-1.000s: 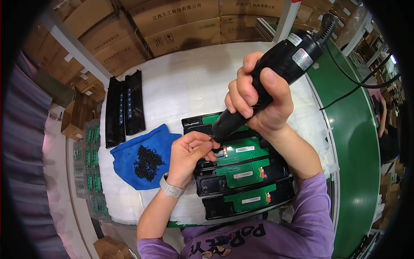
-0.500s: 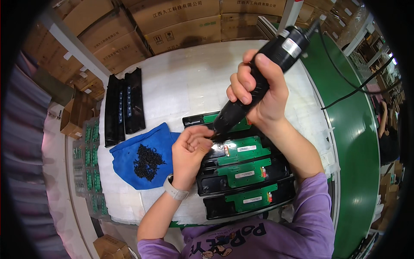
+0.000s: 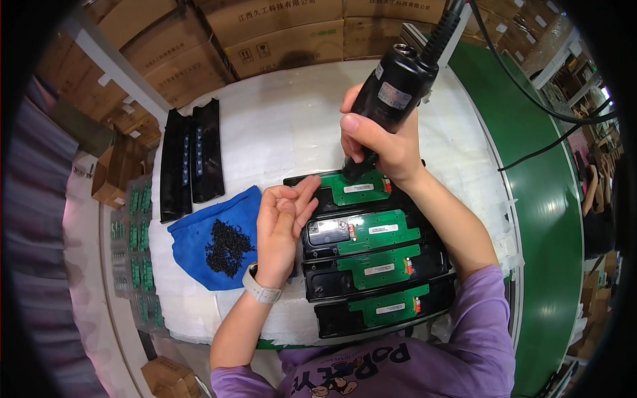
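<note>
Nearest the person, on the white table (image 3: pixel 279 126), four black housings lie stacked edge to edge, each long axis running left to right, each carrying a green board; the closest housing (image 3: pixel 388 308) and the two beyond it are untouched by either hand. Just left of the stack, the left hand (image 3: pixel 282 225) rests palm-in with its fingers loosely curled and released, gripping nothing as far as can be seen; its fingertips (image 3: pixel 306 189) lie at the left end of the farthest housing, touching or almost touching it, which cannot be told apart. To its left, a blue cloth (image 3: pixel 192 242) holds a heap of small black screws (image 3: pixel 227 244), near that hand and well apart from the other. Farther out, the right hand (image 3: pixel 381 142) is clenched around a black electric screwdriver (image 3: pixel 391 93), held steeply with its top tilted up and to the right and its tip down on the farthest board (image 3: pixel 361 189), at that board's left part. So the work point lies directly below the right hand and just right of the left fingertips, and both hands sit close to it. Beyond, two black covers (image 3: pixel 192 159) lie side by side with long axes running away from the person, a green conveyor (image 3: pixel 537 199) curves along the right, and cardboard boxes (image 3: pixel 279 33) stand at the far edge.
</note>
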The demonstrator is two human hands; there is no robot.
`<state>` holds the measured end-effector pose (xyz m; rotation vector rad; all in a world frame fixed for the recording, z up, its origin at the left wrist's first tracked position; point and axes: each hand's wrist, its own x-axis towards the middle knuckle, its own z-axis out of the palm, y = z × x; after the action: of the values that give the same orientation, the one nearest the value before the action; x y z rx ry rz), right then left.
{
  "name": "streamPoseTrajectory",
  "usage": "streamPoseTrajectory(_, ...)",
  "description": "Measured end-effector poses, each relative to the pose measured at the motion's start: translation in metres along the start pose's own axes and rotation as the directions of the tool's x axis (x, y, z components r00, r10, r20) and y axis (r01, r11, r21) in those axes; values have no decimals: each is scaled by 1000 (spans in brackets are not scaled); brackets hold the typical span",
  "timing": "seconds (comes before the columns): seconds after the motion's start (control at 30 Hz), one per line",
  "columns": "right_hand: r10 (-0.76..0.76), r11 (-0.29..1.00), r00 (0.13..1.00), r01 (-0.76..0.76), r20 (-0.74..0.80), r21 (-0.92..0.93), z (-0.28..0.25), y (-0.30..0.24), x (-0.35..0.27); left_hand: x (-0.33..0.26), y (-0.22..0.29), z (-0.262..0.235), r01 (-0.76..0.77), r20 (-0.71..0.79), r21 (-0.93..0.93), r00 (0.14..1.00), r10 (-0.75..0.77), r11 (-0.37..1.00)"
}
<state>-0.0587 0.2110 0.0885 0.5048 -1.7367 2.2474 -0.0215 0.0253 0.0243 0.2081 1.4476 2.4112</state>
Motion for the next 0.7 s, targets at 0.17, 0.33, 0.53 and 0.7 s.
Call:
streamPoseTrajectory(0.17,15,1000,1000,-15,3,-15,-1,4,4,-2,-4,2,41,73,73,996,-46,996)
streamPoseTrajectory(0.33,36,997,998,-32,58,-72,3,8,7,-2,-6,5,46,73,139,996,-57,989)
streamPoseTrajectory(0.53,42,991,996,-31,82,-128,6,7,2,2,-8,2,115,-38,-2,993,-115,993)
streamPoseTrajectory(0.7,-28,995,995,37,97,-95,5,-1,-8,2,-5,-7,205,116,-189,976,-185,960)
